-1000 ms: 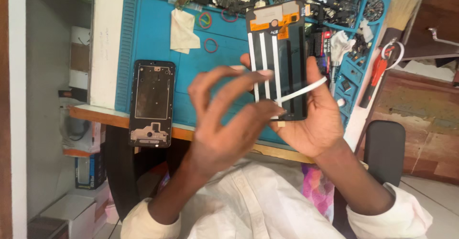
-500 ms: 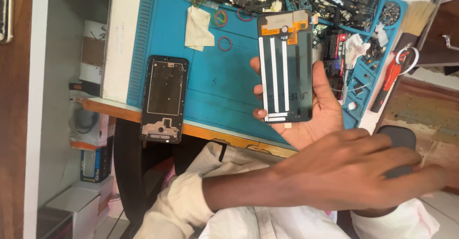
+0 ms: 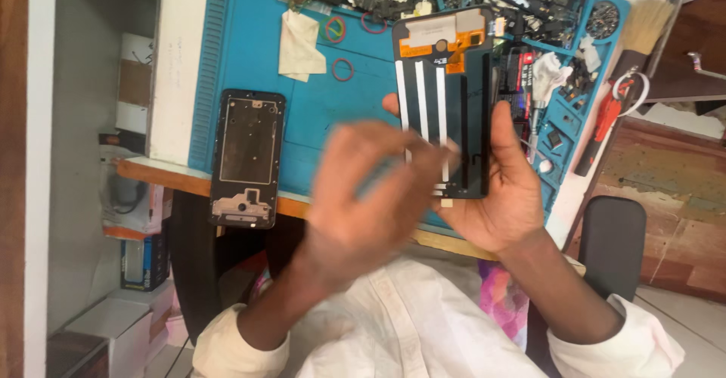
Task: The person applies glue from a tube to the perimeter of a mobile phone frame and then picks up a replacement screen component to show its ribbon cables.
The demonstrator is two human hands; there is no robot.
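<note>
My right hand (image 3: 508, 196) holds a black phone display panel (image 3: 473, 113) from below, back side up, over the blue work mat (image 3: 242, 53). The panel has an orange flex part at its top and three white adhesive strips (image 3: 421, 98) running down it. My left hand (image 3: 363, 196) is blurred with motion in front of the panel's lower left. Its spread fingers reach onto the lower ends of the strips, and nothing shows in it.
A black phone frame (image 3: 247, 159) lies on the mat's left part, overhanging the table edge. A pale cloth (image 3: 299, 45) and rubber rings (image 3: 342, 69) lie above it. Small parts fill the mat's trays (image 3: 544, 15); a red-handled tool (image 3: 605, 121) and brush (image 3: 646, 26) lie at right.
My left hand pulled a white strip off the panel, swung away low to the right, and has come back onto the strips. The panel stays in my right hand.
</note>
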